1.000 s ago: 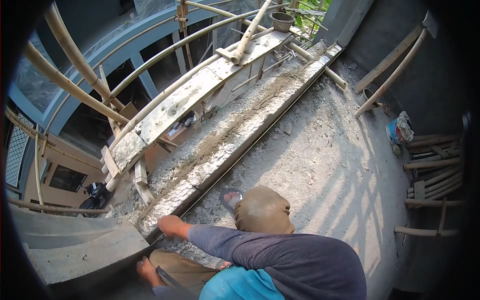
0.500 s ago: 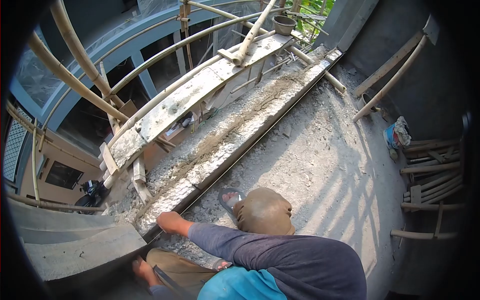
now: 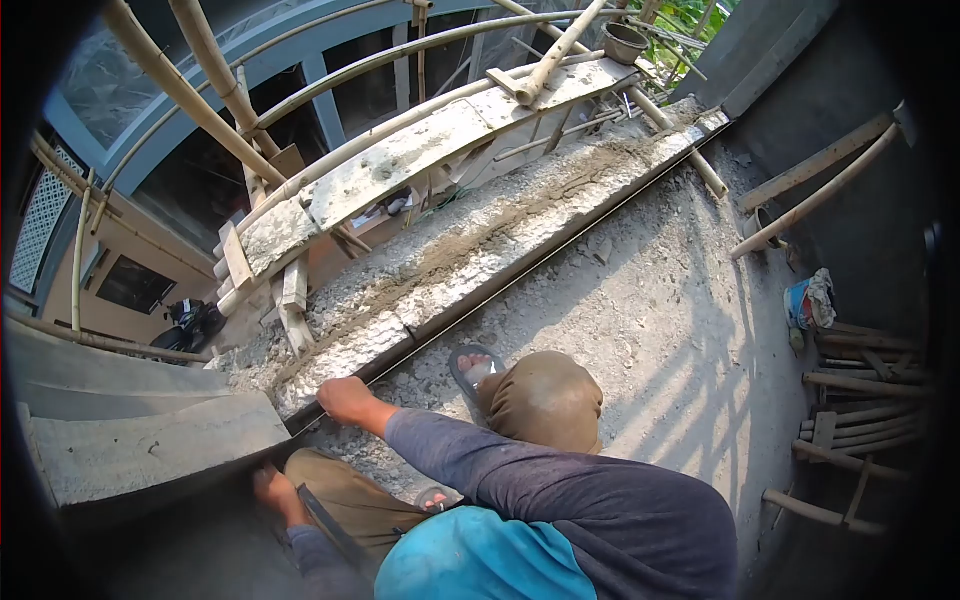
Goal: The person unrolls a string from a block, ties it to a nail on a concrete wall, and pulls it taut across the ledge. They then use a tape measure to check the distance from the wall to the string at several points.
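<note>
My right hand (image 3: pixel 348 402) is closed in a pinch at the near end of a thin, taut string (image 3: pixel 560 245). The string runs along the inner face of a long formwork board (image 3: pixel 480 295), which edges a strip of rough mortar (image 3: pixel 450 255). Low at the left, my left hand (image 3: pixel 278 496) is in shadow beside my knee, close under the grey concrete block (image 3: pixel 160 445). Its fingers are partly hidden, and I cannot make out anything in them. A dark narrow strip (image 3: pixel 335 530) lies between my left forearm and trouser leg.
Beyond the mortar stands bamboo scaffolding (image 3: pixel 350 90) with a mortar-spattered plank (image 3: pixel 400 165) and a bucket (image 3: pixel 625 42). On the right are a blue-and-white pail (image 3: pixel 803 303), leaning poles (image 3: pixel 815 195) and stacked bamboo (image 3: pixel 870 415). Rubble covers the floor (image 3: pixel 660 310).
The view has shifted, so the scene sits farther right at the top and higher at the lower left. My right hand stays at the string's near end; my left remains below the block.
</note>
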`<act>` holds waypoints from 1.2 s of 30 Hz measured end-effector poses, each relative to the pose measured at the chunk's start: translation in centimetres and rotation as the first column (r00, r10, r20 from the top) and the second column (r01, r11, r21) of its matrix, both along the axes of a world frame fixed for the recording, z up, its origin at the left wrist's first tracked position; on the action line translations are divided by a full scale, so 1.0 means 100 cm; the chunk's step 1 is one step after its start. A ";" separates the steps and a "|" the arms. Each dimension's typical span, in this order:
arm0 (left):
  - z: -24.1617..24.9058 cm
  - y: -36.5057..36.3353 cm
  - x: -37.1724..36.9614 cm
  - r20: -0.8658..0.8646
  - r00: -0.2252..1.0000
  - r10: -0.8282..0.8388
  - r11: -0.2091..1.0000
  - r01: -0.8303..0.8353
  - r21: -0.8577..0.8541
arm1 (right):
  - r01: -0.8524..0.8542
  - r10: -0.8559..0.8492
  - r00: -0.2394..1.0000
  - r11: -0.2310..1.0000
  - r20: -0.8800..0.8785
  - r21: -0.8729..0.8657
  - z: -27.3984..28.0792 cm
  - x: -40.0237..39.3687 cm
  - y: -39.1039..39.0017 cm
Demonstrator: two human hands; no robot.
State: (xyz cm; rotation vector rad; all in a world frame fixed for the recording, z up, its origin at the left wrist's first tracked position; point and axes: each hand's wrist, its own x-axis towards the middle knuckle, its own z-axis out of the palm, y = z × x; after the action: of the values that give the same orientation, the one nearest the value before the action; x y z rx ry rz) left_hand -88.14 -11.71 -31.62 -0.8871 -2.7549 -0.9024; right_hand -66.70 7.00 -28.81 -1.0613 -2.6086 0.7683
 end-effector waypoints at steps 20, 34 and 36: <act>0.030 0.013 0.024 0.094 0.979 0.183 0.979 -0.173 -0.107 | -0.063 0.096 0.989 0.962 0.110 -0.267 0.038 -0.001 -0.003; 0.057 0.016 0.032 0.079 0.985 0.156 0.987 -0.152 -0.057 | -0.105 0.124 0.990 0.967 0.070 -0.233 0.035 -0.010 -0.007; 0.060 0.015 0.033 0.079 0.986 0.147 0.989 -0.144 -0.034 | -0.107 0.122 0.991 0.970 0.055 -0.218 0.032 -0.010 -0.010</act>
State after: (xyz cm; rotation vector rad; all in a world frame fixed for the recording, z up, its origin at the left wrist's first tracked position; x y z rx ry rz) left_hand -84.84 -10.21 -25.66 -0.6562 -2.8638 -0.8948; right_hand -67.74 6.00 -25.57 -1.0144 -2.7117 1.0794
